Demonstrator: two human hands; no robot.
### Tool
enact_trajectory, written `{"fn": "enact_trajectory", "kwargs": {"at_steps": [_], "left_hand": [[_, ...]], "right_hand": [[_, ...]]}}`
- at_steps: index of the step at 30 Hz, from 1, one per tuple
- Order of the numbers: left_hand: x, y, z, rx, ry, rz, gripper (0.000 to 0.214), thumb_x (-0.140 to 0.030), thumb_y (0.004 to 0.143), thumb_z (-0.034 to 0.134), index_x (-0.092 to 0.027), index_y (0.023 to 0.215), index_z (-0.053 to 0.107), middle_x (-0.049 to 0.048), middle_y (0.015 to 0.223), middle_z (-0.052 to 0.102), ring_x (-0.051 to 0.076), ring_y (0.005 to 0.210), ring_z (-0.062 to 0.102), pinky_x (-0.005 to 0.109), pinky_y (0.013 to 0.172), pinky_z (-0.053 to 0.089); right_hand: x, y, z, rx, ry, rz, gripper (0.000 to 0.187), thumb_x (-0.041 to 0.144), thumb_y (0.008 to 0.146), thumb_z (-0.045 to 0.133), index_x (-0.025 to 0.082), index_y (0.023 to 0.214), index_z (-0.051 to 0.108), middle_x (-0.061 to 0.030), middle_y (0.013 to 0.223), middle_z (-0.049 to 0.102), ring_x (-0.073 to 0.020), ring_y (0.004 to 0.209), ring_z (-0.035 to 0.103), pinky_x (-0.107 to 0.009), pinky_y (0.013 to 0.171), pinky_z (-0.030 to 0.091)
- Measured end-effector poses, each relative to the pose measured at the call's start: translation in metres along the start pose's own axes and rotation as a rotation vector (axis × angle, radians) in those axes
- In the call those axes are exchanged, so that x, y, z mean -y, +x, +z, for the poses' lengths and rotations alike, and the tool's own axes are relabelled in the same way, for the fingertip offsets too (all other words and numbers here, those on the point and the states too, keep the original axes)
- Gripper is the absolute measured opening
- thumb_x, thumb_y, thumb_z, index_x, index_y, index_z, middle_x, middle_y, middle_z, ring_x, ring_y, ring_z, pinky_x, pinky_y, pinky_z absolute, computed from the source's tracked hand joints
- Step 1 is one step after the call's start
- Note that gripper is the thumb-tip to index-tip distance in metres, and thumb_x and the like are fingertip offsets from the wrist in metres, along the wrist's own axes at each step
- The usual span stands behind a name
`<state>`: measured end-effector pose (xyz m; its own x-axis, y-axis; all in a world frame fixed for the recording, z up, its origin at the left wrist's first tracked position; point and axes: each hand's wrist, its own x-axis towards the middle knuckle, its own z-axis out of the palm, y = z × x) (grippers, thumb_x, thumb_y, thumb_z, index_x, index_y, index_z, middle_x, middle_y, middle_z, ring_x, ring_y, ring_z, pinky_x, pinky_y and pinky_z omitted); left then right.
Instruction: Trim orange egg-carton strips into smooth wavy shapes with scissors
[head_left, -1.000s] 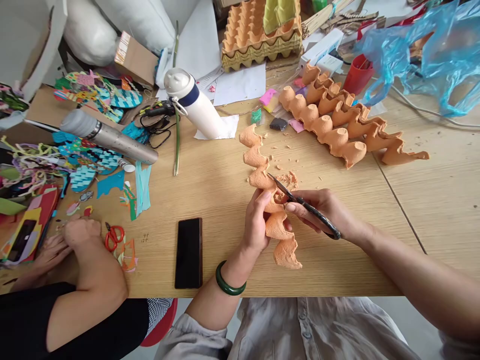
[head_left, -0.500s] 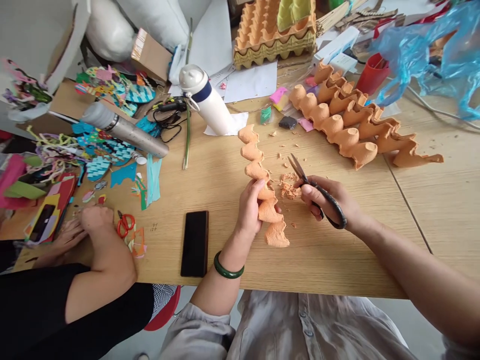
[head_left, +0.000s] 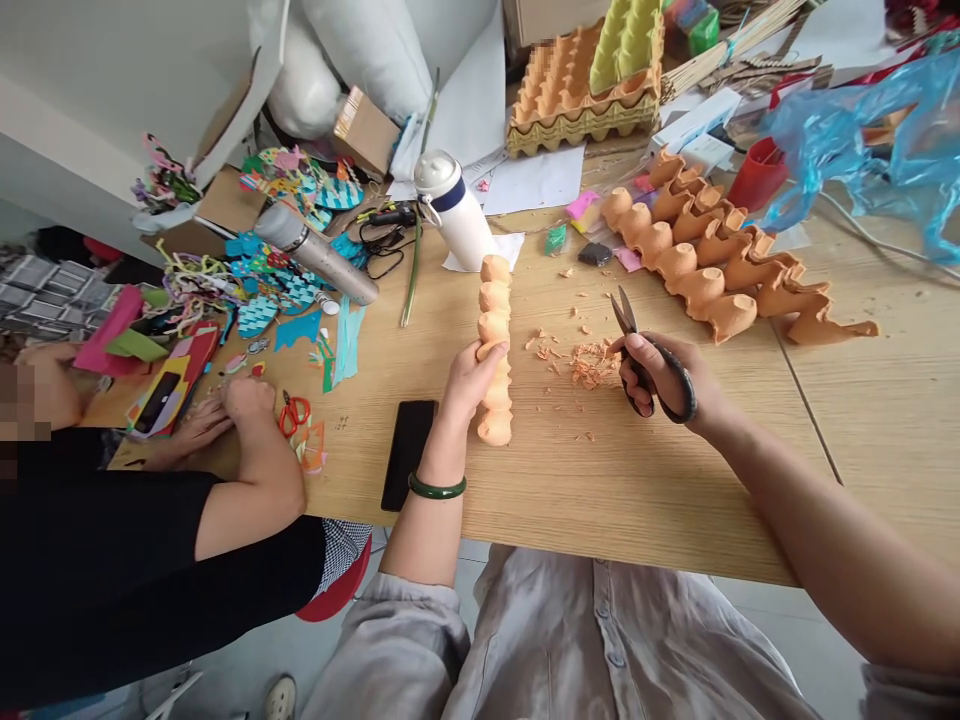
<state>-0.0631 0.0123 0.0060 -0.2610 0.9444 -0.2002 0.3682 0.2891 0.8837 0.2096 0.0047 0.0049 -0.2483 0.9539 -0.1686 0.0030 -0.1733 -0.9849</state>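
Right now the person's left hand (head_left: pixel 471 383) is closing round an orange egg-carton strip (head_left: pixel 493 298), its thumb pressing across the cups just below the middle, while the other fingers are mostly hiding behind. From where I'm standing, the strip is running lengthwise away from the body, its far end pointing toward the white bottle (head_left: pixel 463 228); whether it is resting on the table (head_left: pixel 555 490) or hovering over it, I cannot tell

Over to the right, well apart from the strip, the right hand (head_left: pixel 664 375) is wrapping its fingers about the handles of dark scissors (head_left: pixel 627 318). The blades are standing slightly parted, aiming away and a little leftward, so they are running more alongside the strip's long axis than across it. The left hand is touching the strip; the right is keeping a gap, and a heap of orange scraps (head_left: pixel 592 362) is lying between. Beyond the scissors, more carton strips (head_left: pixel 679 262) are sitting cups up
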Motion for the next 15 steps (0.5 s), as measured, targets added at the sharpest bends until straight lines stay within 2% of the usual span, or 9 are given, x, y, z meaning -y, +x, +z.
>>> {"fn": "enact_trajectory", "kwargs": {"at_steps": [4, 9, 15], "left_hand": [[0.004, 0.001, -0.001, -0.033, 0.107, 0.037, 0.026, -0.043, 0.08, 0.067, -0.018, 0.073, 0.062, -0.0011, 0.067, 0.056, 0.015, 0.068, 0.051, 0.026, 0.062, 0.04], [0.01, 0.011, -0.004, -0.103, 0.183, 0.04, 0.023, -0.04, 0.081, 0.065, -0.018, 0.076, 0.064, 0.0001, 0.067, 0.059, 0.017, 0.073, 0.055, 0.027, 0.068, 0.042], [0.01, 0.024, -0.009, -0.186, 0.222, 0.068, 0.016, -0.032, 0.08, 0.066, -0.016, 0.083, 0.067, 0.0051, 0.081, 0.068, 0.021, 0.086, 0.062, 0.029, 0.078, 0.046]], "right_hand": [[0.003, -0.001, 0.0, -0.004, -0.035, -0.005, 0.05, 0.072, 0.089, 0.06, 0.023, 0.083, 0.054, 0.0013, 0.065, 0.052, -0.0091, 0.043, 0.044, -0.026, 0.036, 0.038], [0.001, 0.0, -0.001, 0.003, -0.04, -0.019, 0.05, 0.072, 0.089, 0.061, 0.022, 0.086, 0.056, 0.002, 0.063, 0.052, -0.0093, 0.043, 0.044, -0.025, 0.036, 0.038], [0.001, 0.001, -0.001, 0.0, -0.035, -0.006, 0.053, 0.074, 0.085, 0.064, 0.022, 0.085, 0.056, 0.0028, 0.063, 0.051, -0.0088, 0.043, 0.044, -0.026, 0.035, 0.04]]}}
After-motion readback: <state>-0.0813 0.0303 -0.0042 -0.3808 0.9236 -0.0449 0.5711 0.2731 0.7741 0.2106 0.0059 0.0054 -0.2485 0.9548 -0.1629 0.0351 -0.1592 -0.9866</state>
